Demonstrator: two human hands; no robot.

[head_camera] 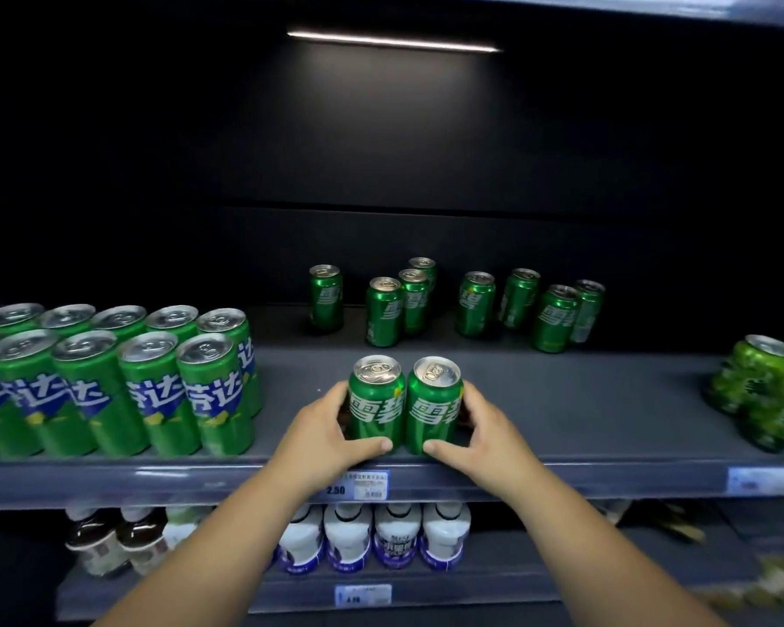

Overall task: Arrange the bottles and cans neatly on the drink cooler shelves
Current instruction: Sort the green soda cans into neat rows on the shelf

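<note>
Dim overall. One thin light strip (pixel 394 40) at top centre is the only visible source. The back wall (pixel 381 151) around it fades to near black. Bright glare on the silver tops of the left front can (pixel 375 402), right front can (pixel 434 407) and the tall cans (pixel 109 382) at left. Centre is sharp. Light-green cans (pixel 770 395) at the right edge are smeared, and the lower right corner is blurred. Shelf edge (pixel 155 479) bows from wide-angle distortion. Bottles (pixel 394 536) below are soft and in shadow.

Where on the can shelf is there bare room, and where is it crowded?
Free: the shelf front between the two held cans and the yellow-green cans at right; the strip before the scattered rear cans. Crowded: tall cans, left end.
</note>
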